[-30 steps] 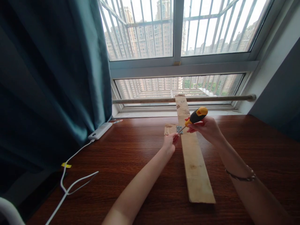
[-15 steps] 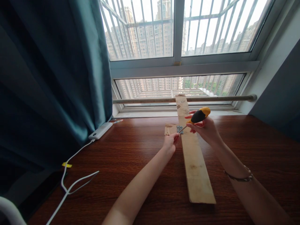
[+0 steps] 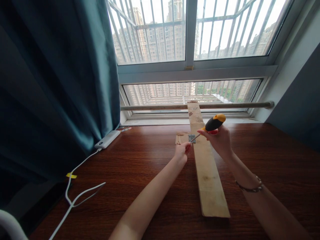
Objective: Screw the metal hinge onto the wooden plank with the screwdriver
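A yellow-and-black screwdriver [image 3: 212, 123] is in my right hand [image 3: 221, 140], its fingers closed round the handle. The shaft slants down left, and its tip meets the lower part of a metal hinge [image 3: 192, 138]. That hinge lies across the joint between a long wooden board [image 3: 208, 180] and a short wooden piece [image 3: 180, 137] on its left. My left hand [image 3: 182, 151] is pinched closed beside the screwdriver's tip, at the hinge's lower edge. Whatever its fingertips hold is too small to make out.
The brown wooden table [image 3: 150, 143] carries a white power bank [image 3: 107, 139] with a white cable [image 3: 83, 160] at the left. A teal curtain [image 3: 100, 66] hangs there. Behind the table, a metal rail [image 3: 235, 105] crosses the window, close to the board's far end.
My right hand's fingers have curled in closer round the screwdriver handle, and the right forearm has shifted slightly left. My left hand and the boards have stayed in place.
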A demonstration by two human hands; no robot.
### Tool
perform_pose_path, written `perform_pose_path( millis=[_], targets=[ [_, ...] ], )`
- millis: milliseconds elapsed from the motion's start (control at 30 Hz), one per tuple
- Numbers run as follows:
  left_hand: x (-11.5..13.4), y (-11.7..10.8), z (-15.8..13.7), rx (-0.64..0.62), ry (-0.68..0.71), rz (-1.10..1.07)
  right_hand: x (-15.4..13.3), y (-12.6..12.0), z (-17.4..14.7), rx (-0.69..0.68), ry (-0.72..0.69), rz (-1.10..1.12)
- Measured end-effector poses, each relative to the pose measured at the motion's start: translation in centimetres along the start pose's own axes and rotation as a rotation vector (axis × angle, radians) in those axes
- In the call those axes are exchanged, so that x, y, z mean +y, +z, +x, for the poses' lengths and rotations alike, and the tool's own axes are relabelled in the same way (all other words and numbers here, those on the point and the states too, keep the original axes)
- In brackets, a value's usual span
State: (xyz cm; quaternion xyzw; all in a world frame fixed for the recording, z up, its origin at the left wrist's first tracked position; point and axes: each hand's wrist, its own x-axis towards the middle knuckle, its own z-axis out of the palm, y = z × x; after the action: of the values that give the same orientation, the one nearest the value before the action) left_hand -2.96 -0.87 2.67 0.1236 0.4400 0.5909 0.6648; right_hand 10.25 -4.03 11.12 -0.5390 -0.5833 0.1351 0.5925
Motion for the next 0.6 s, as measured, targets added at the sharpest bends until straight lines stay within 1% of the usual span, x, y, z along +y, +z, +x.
perform_pose_path(
  millis=[33, 133, 233, 300, 367, 400, 433, 533, 567, 600],
  targets=[
    [0.0, 0.0, 0.0, 0.006, -0.003, -0.002, 0.0, -0.1, 0.1, -0.032, 0.021, 0.053],
    [0.0, 0.1, -0.1, 0.004, -0.004, -0.012, -0.6, -0.9, 0.5, -0.203, 0.093, 0.272],
    [0.1, 0.1, -0.1, 0.004, -0.006, -0.008, -1.7, -1.9, 0.8, -0.346, 0.126, 0.429],
    [0.0, 0.1, -0.1, 0.002, -0.008, -0.007, -2.0, -2.3, 0.9, -0.410, 0.127, 0.458],
    [0.0, 0.1, 0.0, -0.002, -0.010, -0.007, -1.8, -2.4, 0.8, -0.429, 0.109, 0.421],
    [0.0, 0.1, 0.0, -0.004, -0.009, -0.007, -1.5, -2.2, 0.8, -0.406, 0.088, 0.367],
    [-0.1, 0.1, 0.0, -0.006, -0.005, -0.005, -1.2, -2.0, 0.7, -0.356, 0.057, 0.283],
    [-0.2, 0.0, 0.1, -0.006, 0.013, -0.005, -0.4, -1.0, 0.3, -0.099, -0.061, -0.039],
    [-0.2, 0.0, 0.1, -0.005, 0.016, -0.006, -0.3, -0.7, 0.1, -0.027, -0.087, -0.107],
    [-0.2, 0.0, 0.1, -0.003, 0.015, -0.007, -0.3, -0.4, 0.0, 0.011, -0.093, -0.129]
  ],
)
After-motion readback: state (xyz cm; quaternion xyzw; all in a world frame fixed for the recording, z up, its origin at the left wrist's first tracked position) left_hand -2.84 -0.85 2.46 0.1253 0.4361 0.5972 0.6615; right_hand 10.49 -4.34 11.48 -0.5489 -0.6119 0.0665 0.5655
